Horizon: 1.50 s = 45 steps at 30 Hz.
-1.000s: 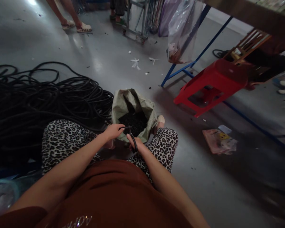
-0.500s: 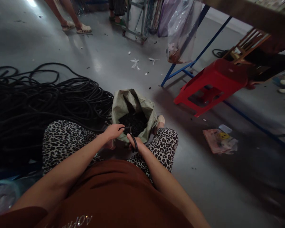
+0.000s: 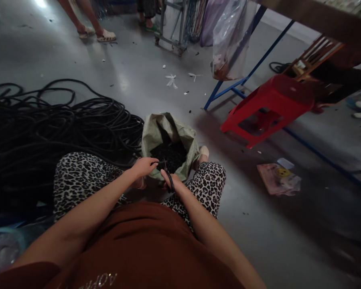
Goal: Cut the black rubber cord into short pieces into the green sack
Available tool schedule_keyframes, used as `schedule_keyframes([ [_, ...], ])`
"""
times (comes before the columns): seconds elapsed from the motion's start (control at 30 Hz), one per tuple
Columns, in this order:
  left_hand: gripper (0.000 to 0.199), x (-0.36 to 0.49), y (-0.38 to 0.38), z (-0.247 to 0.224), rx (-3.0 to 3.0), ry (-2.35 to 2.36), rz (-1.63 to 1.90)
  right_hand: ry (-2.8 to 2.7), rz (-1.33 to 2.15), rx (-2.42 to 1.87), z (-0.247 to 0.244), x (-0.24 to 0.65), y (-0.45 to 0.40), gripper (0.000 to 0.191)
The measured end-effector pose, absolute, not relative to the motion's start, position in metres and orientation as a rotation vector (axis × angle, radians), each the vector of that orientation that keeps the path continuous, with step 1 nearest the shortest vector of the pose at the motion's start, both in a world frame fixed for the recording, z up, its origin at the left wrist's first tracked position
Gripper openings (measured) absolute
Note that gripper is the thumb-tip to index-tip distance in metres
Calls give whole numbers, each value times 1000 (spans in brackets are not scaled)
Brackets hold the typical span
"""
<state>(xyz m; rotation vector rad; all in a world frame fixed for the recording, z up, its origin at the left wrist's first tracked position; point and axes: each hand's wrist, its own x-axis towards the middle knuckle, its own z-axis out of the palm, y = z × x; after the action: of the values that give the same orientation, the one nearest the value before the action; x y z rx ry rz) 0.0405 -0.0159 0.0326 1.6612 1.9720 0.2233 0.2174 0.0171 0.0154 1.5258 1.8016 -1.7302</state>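
Note:
My left hand (image 3: 145, 165) is closed on a black cord (image 3: 118, 164), whose end pokes out past the fingertips over the sack's near edge. Black-handled scissors (image 3: 169, 180) are in my right hand (image 3: 172, 182), with the blades pointing up beside the cord's end. Both hands are close together at the near side of an open greenish woven sack (image 3: 188, 136). Small black pieces (image 3: 171, 154) lie inside the sack. A big heap of black cord (image 3: 87, 120) spreads over the floor on the left.
A red plastic stool (image 3: 289, 96) stands at the right by a blue-legged table (image 3: 313, 18). Another person's legs (image 3: 92, 20) are at the upper left. A wheeled cart (image 3: 171, 42) is at the top, and a pink packet (image 3: 273, 178) lies on the floor.

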Motion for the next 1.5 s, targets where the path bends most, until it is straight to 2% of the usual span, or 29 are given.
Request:
schedule_keyframes([
  [0.7,38,41,-11,33,1621,1939,262,1889,-1697,1577,10,219,13,82],
  [1.03,38,39,-8,31,1687,1943,221,1873,-1688,1632,19,219,12,67],
  [1.5,32,35,-12,35,1621,2001,310,1793,-1824,1734,16,221,11,59],
])
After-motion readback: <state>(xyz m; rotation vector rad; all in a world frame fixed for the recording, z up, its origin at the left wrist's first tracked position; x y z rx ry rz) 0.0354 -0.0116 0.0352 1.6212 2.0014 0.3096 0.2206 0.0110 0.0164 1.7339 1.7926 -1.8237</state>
